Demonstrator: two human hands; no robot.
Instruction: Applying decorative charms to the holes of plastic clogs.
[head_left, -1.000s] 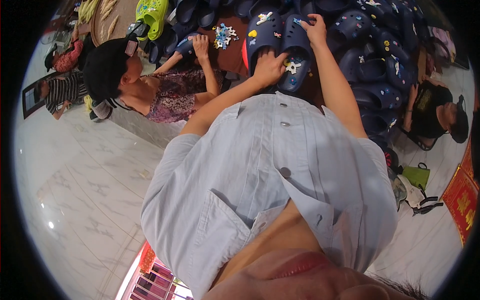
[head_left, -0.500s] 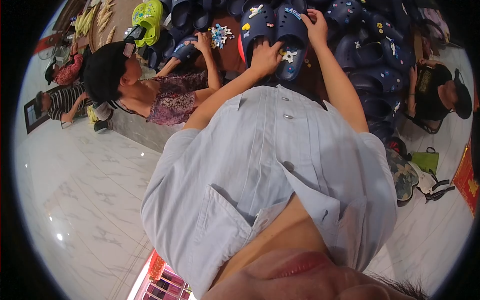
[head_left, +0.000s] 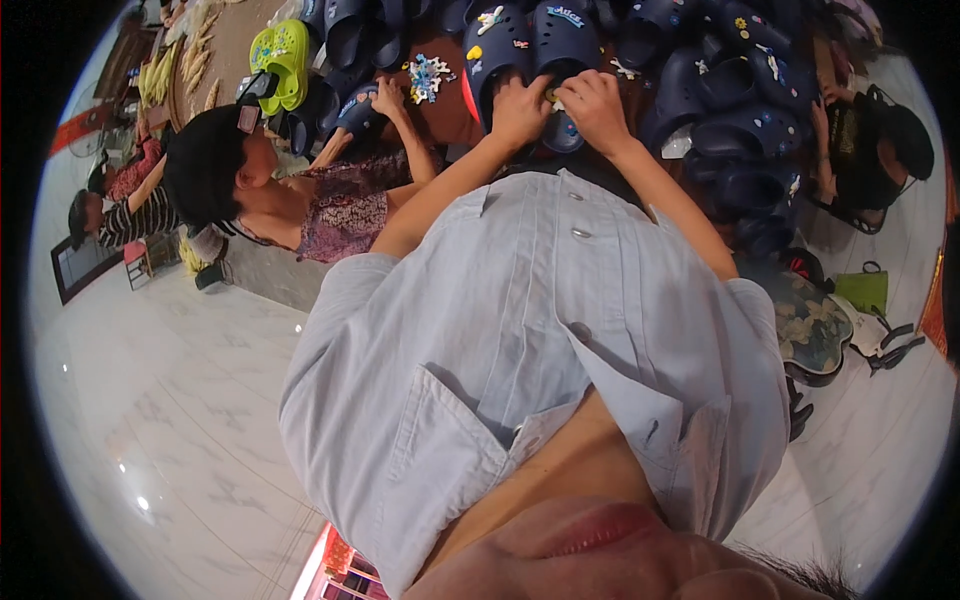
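**My left grip [head_left: 520, 112] and right grip [head_left: 598, 112] bend in over two navy-blue perforated foam clogs**

My left fingers dip into the opening of the left-hand clog [head_left: 499, 50], my thumb side turned toward its neighbour. My right fingers are drawn together over the opening of the right-hand clog [head_left: 560, 42], at some small yellow-and-white pieces [head_left: 556, 104]. I cannot tell whether either grip is firmly grasping anything. The two clogs stand side by side in front of me, heels toward me, on the brown desk [head_left: 446, 122]. The left-hand one wears a yellow heart-shaped charm [head_left: 475, 53] and a white figure-shaped charm [head_left: 489, 18]; the other has a blue-and-white lettering charm [head_left: 566, 18] on its toe. To my left lies a loose heap of blue, white and yellow charms [head_left: 429, 78], near a co-worker's hand [head_left: 388, 98] at another dark clog [head_left: 359, 110]. More navy clogs [head_left: 745, 140] crowd my right.
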